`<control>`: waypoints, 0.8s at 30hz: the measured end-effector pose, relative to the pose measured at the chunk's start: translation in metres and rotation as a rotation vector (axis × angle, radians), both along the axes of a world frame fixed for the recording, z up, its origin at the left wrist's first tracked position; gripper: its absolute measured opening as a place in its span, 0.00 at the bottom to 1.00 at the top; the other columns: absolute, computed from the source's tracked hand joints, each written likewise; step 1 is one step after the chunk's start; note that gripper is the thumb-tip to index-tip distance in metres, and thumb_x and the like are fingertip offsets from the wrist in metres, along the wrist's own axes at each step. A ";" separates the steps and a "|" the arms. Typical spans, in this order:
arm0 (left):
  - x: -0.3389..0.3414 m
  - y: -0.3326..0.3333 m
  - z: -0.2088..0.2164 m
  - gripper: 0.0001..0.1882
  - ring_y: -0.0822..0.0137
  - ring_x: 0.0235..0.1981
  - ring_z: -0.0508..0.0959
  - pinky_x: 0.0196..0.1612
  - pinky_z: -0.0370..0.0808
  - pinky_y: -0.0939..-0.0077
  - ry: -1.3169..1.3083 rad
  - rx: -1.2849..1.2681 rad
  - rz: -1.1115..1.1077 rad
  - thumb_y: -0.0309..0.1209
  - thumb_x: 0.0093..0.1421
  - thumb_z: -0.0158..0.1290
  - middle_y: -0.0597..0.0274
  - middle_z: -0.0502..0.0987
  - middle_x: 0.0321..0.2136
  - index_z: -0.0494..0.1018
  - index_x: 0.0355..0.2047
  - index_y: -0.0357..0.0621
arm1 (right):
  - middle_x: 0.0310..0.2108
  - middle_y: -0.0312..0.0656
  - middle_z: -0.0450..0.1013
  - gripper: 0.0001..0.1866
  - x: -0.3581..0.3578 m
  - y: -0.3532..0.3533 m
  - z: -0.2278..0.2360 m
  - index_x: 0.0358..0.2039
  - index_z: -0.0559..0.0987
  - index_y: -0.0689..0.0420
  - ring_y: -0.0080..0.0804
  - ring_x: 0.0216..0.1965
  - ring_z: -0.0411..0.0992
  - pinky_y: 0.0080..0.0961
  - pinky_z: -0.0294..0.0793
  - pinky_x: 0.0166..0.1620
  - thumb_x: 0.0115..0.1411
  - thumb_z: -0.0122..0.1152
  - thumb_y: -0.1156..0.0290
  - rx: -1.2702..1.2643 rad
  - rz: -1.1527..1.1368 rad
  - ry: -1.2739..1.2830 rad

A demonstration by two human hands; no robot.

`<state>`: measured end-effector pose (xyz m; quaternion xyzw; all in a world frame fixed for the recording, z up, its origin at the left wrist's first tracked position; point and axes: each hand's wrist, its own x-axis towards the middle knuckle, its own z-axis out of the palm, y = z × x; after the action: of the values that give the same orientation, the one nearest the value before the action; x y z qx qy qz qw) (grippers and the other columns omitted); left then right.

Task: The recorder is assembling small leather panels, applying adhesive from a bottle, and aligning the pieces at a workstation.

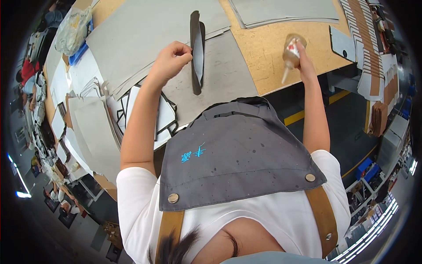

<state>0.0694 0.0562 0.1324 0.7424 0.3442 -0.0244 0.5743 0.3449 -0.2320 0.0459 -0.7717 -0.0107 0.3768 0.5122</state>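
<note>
My left hand [171,60] is closed in a pinch at the left edge of a long dark strip [195,39]. The strip is curled lengthwise, stands nearly upright in the picture, and shows a pale grey inner side. Off to the right, my right hand [305,66] grips a squeeze bottle [290,55] of brownish, see-through plastic with a red and white label. Its pale nozzle tilts downward over the tan tabletop [263,72], apart from the strip. The bottle is slightly blurred. Beneath the strip lies a large grey sheet [220,61].
More grey sheets [145,39] spread across the table's left and far side. White panels with black edging [165,114] lie left of my apron. A plastic bag [74,33] sits by a blue tray [79,53]. Stacked brown and white strips [373,66] stand at right.
</note>
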 end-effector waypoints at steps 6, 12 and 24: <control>0.015 -0.018 -0.033 0.06 0.73 0.34 0.70 0.38 0.66 0.80 -0.090 -0.106 0.100 0.28 0.47 0.50 0.60 0.70 0.41 0.70 0.23 0.37 | 0.37 0.33 0.70 0.29 -0.015 0.051 0.031 0.47 0.67 0.53 0.21 0.37 0.70 0.24 0.72 0.34 0.55 0.53 0.43 0.638 -0.042 0.141; 0.023 -0.030 -0.040 0.05 0.75 0.33 0.70 0.38 0.66 0.81 -0.184 -0.289 0.188 0.27 0.48 0.49 0.61 0.71 0.40 0.70 0.24 0.37 | 0.34 0.37 0.69 0.23 -0.040 0.100 0.068 0.44 0.66 0.56 0.21 0.28 0.70 0.19 0.73 0.25 0.55 0.58 0.55 0.749 0.010 -0.013; 0.029 -0.039 -0.037 0.08 0.75 0.32 0.71 0.37 0.66 0.83 -0.179 -0.342 0.225 0.28 0.50 0.48 0.63 0.72 0.37 0.72 0.29 0.36 | 0.30 0.40 0.70 0.22 -0.042 0.122 0.082 0.46 0.65 0.61 0.23 0.20 0.71 0.18 0.73 0.19 0.54 0.60 0.67 0.618 0.038 -0.174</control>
<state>0.0980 0.0176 0.0955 0.5904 0.3634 0.0478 0.7191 0.3033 -0.1103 0.1275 -0.6087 -0.1831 0.2977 0.7123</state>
